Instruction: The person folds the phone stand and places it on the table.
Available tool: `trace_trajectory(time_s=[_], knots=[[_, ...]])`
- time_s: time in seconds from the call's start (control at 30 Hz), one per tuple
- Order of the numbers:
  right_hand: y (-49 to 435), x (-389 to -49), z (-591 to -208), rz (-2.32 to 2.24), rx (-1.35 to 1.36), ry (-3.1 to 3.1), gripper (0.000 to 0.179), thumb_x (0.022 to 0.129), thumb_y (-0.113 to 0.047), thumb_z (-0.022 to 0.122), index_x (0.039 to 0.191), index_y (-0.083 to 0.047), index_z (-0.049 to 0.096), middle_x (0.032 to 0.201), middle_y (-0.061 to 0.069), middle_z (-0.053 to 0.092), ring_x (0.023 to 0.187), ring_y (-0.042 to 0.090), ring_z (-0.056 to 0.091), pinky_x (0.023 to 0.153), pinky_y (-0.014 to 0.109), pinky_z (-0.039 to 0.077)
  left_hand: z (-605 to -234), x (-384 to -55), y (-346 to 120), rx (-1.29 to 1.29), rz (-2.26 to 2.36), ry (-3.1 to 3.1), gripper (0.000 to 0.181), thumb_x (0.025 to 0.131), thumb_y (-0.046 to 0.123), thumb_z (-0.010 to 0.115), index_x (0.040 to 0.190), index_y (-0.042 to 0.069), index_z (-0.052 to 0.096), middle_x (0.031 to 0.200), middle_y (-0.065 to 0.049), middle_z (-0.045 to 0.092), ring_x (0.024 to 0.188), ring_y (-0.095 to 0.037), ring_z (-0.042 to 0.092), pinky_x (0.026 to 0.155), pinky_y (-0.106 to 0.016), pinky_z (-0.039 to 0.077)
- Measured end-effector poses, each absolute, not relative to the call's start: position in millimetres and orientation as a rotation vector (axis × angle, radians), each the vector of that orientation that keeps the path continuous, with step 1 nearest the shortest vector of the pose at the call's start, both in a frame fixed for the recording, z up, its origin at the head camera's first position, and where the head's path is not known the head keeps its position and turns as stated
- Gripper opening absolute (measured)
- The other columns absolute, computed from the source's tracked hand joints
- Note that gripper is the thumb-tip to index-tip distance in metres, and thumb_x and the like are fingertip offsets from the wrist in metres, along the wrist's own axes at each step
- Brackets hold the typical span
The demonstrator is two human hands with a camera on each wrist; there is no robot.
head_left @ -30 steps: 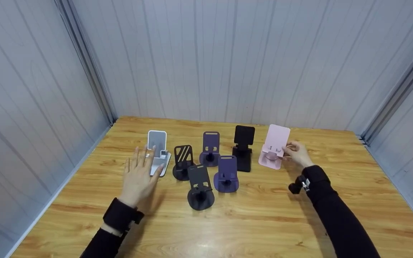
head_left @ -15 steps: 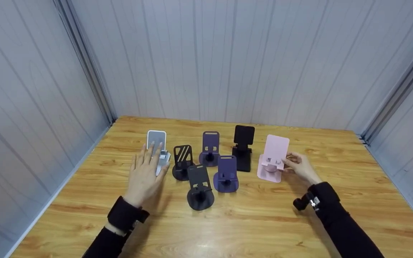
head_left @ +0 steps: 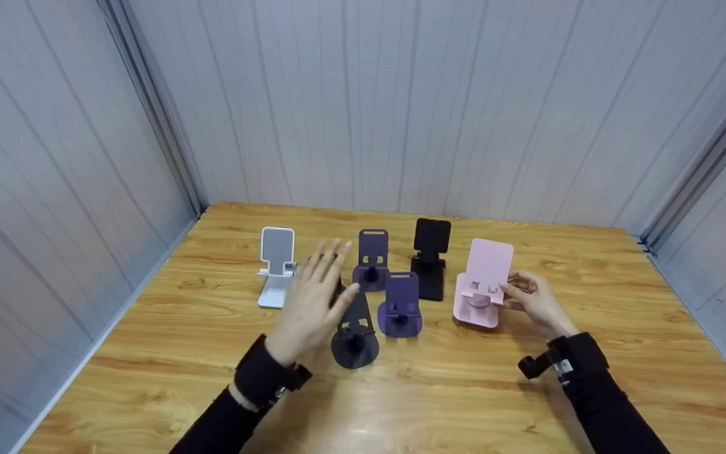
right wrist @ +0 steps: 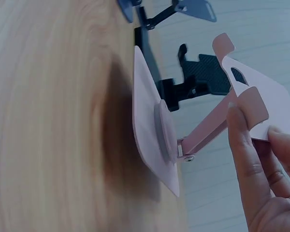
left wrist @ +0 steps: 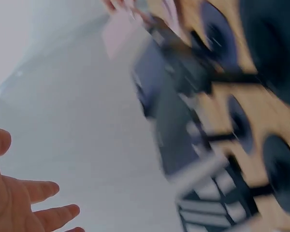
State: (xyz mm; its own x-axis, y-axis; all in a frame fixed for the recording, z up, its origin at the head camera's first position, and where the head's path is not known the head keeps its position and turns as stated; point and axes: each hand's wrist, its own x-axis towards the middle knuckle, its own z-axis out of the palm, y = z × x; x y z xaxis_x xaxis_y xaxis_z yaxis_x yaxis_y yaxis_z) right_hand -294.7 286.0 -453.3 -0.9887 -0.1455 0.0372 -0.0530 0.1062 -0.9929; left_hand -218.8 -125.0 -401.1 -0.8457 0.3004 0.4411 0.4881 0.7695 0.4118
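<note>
With thumb and fingers, my right hand [head_left: 539, 306] pinches the lower right edge of a pink phone stand [head_left: 490, 261]. Its square base tilts close over the table in the right wrist view, casting a shadow beneath. My left hand [head_left: 312, 309] hovers with fingers spread and nothing in them. It overlaps a solid black phone stand [head_left: 355, 348] and hides most of a slotted black one [left wrist: 210, 217], which shows blurred in the left wrist view. Just left of that hand is a white-and-grey phone stand [head_left: 275, 293].
Two purple phone stands, one in front [head_left: 402, 291] and one behind [head_left: 373, 244], occupy the middle of the wooden table [head_left: 438, 397]. A black stand with a rectangular base [head_left: 431, 236] is left of the pink one. Pale panel walls [head_left: 375, 107] enclose the back and sides.
My left hand has swept right, from in front of the white stand to over the black ones. The right hand has brought the pink stand nearer to me.
</note>
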Motion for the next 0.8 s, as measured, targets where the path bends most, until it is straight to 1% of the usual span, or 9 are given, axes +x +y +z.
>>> trace_trajectory(time_s=[0.1,0.23,0.33,0.43,0.5,0.6,0.67,0.73,0.8], knots=[[284,-290,-445,-2.076,-0.227,2.252,0.012,0.107,0.005,0.054,0.107,-0.002,0.063,0.09,-0.006,0.068,0.083,0.006,0.067,0.078,0.023,0.063,-396,-215,-107,-0.741,-0.865,-2.567,0.069,0.111,0.035,0.05,0.168,0.004,0.026,0.174,-0.019,0.022,0.161,-0.042,0.017,0.13,-0.062,0.013],[283,-285,-434,-2.114,-0.264,2.22,0.013,0.107,0.006,0.054,0.106,-0.002,0.064,0.09,-0.003,0.069,0.083,0.01,0.069,0.082,0.028,0.065,-394,-216,-83,-0.912,-1.004,-2.537,0.072,0.11,0.032,0.055,0.167,0.0,0.024,0.173,-0.021,0.025,0.159,-0.043,0.025,0.13,-0.06,0.02],[281,-281,-428,-2.127,-0.288,2.226,0.014,0.106,0.006,0.055,0.107,-0.003,0.066,0.09,-0.003,0.071,0.084,0.011,0.07,0.082,0.029,0.065,-397,-222,-66,-0.987,-1.069,-2.557,0.074,0.109,0.03,0.057,0.167,-0.001,0.023,0.171,-0.023,0.029,0.156,-0.041,0.031,0.129,-0.056,0.026],[279,-277,-423,-2.137,-0.307,2.227,0.015,0.106,0.007,0.055,0.108,-0.002,0.066,0.091,-0.002,0.071,0.084,0.011,0.071,0.082,0.03,0.065,-402,-227,-49,-1.036,-1.161,-2.595,0.072,0.109,0.027,0.058,0.166,-0.002,0.024,0.17,-0.024,0.03,0.156,-0.041,0.034,0.129,-0.053,0.027],[277,-275,-421,-2.144,-0.308,2.228,0.015,0.106,0.007,0.055,0.109,-0.002,0.067,0.091,-0.002,0.071,0.084,0.012,0.071,0.081,0.03,0.065,-408,-228,-38,-1.057,-1.263,-2.625,0.072,0.109,0.026,0.058,0.167,-0.001,0.024,0.171,-0.022,0.028,0.157,-0.039,0.032,0.13,-0.05,0.025],[275,-272,-420,-2.155,-0.304,2.227,0.015,0.105,0.008,0.055,0.109,0.0,0.067,0.091,-0.001,0.071,0.084,0.012,0.071,0.08,0.03,0.065,-419,-230,-21,-1.058,-1.453,-2.647,0.073,0.109,0.026,0.057,0.168,0.0,0.021,0.174,-0.019,0.022,0.16,-0.035,0.026,0.132,-0.048,0.02],[273,-271,-420,-2.17,-0.3,2.223,0.014,0.105,0.009,0.056,0.109,0.001,0.066,0.091,0.0,0.071,0.084,0.013,0.071,0.079,0.03,0.066,-434,-235,-9,-1.033,-1.54,-2.635,0.074,0.109,0.028,0.056,0.168,0.001,0.02,0.175,-0.017,0.019,0.161,-0.033,0.023,0.132,-0.046,0.019],[272,-270,-419,-2.185,-0.295,2.22,0.013,0.104,0.01,0.056,0.108,0.002,0.066,0.091,0.0,0.071,0.084,0.013,0.07,0.079,0.031,0.066,-450,-243,2,-0.997,-1.588,-2.608,0.076,0.109,0.029,0.056,0.168,0.0,0.018,0.176,-0.017,0.017,0.162,-0.032,0.02,0.133,-0.044,0.018],[272,-270,-419,-2.197,-0.288,2.221,0.013,0.104,0.01,0.056,0.108,0.002,0.066,0.09,0.0,0.071,0.083,0.013,0.07,0.078,0.031,0.066,-457,-246,11,-0.937,-1.698,-2.566,0.076,0.108,0.025,0.056,0.168,-0.002,0.018,0.176,-0.019,0.015,0.162,-0.034,0.017,0.133,-0.044,0.016]])
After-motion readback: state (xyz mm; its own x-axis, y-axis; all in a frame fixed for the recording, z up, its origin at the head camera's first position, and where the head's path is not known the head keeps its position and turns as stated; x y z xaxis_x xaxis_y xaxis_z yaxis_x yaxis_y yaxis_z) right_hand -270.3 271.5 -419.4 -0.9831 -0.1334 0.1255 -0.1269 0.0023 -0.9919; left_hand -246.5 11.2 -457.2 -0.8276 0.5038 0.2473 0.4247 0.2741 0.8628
